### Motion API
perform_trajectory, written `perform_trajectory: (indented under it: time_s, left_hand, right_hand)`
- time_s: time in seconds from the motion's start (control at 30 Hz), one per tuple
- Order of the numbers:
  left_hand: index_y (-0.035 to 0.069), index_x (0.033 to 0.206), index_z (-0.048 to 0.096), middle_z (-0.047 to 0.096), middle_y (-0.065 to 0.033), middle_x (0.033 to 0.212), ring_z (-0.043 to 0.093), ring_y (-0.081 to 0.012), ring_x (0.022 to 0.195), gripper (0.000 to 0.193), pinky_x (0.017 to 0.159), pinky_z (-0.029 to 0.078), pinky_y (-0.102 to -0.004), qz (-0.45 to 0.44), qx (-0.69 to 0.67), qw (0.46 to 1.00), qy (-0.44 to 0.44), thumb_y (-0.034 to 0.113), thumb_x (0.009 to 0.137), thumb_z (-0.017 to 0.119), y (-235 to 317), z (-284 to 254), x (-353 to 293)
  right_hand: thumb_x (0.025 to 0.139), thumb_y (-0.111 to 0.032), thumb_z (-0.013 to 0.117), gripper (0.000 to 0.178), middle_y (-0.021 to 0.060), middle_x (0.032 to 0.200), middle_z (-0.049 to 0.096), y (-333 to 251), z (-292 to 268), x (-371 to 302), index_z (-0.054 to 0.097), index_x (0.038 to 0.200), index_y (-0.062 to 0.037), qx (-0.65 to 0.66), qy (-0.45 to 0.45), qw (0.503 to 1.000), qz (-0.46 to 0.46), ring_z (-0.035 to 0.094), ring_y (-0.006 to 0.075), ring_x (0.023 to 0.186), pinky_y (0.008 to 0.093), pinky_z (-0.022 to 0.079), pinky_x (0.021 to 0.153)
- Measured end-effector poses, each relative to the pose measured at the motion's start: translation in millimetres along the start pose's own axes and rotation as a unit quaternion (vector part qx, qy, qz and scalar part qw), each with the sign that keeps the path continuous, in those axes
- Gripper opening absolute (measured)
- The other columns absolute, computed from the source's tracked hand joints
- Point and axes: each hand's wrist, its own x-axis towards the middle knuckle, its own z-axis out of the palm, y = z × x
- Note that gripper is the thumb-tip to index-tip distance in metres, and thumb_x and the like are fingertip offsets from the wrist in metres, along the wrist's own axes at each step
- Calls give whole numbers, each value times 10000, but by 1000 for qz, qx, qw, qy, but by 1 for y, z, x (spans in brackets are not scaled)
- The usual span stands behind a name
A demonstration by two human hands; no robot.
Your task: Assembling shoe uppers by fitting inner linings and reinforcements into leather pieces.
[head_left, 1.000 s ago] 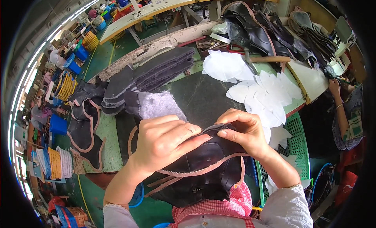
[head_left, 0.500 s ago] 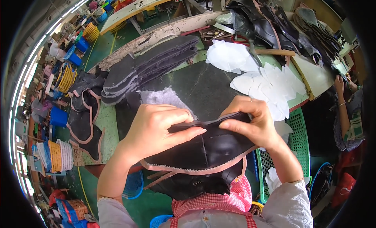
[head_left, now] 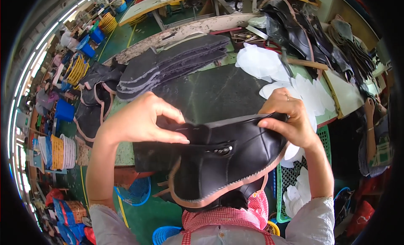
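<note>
A black leather boot upper [head_left: 214, 160] with a pinkish, zigzag-cut edge and a small metal fitting hangs in front of me. My right hand [head_left: 290, 114] pinches its top edge at the right end, thumb in front, fingers behind. By the upper's left end, my left hand [head_left: 143, 118] has its thumb and forefinger apart; the thumb tip lies against the black leather. Behind the upper spreads a dark board [head_left: 193, 93] on the worktable. More black leather with pink trim hangs lower, against my checked apron [head_left: 206, 218], mostly hidden.
Stacked dark fleecy pieces [head_left: 172, 64] lie at the far left of the board. White leaf-shaped pieces [head_left: 261, 61] spread on the right, above a green basket [head_left: 324, 148]. Black uppers [head_left: 290, 30] are piled far right, near another person's arm [head_left: 370, 131]. Blue baskets [head_left: 136, 190] stand below.
The upper has turned and opened out, bringing its metal fitting into view. My left hand has moved left and its fingers have parted; my right hand has shifted slightly right with the edge.
</note>
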Motion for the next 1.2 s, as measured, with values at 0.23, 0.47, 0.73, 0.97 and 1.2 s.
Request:
perform_trajectory:
  time_s: [0.23,0.47,0.73,0.97,1.2]
  left_hand:
    - [-2,803,730,723,-94,755,704,-207,657,218,617,511,-262,66,54,994,73,145,730,874,8,4,1]
    - [19,926,774,736,-35,805,641,-66,781,183,746,512,-233,76,-96,983,136,116,788,844,-23,0,-24]
    - [-4,1058,729,726,-28,924,651,-83,874,246,835,517,-249,-22,-121,992,36,185,902,739,-14,-33,-9]
    - [-29,909,714,669,24,740,569,-28,707,206,640,485,-232,-47,-97,985,131,123,818,820,35,-35,25]
    - [-3,906,730,694,16,779,606,-45,709,182,649,502,-223,45,-220,908,354,164,866,794,22,-10,21]
  right_hand:
    - [791,-212,808,255,71,867,687,-20,6,18,688,916,-25,-61,-70,995,-28,623,255,844,377,426,933]
    - [761,-152,849,217,43,781,665,1,7,11,673,811,-34,61,-57,997,4,620,205,752,324,464,686]
    - [795,-188,846,268,-15,710,585,-11,0,51,636,796,-20,92,-88,991,45,512,57,705,257,435,643]
    - [883,16,657,142,86,973,649,-41,-9,75,611,1016,2,-87,356,921,-136,601,159,951,333,482,852]
    - [903,-194,730,395,45,1111,645,-52,34,74,587,1219,-5,347,225,910,37,608,147,1033,309,456,974]
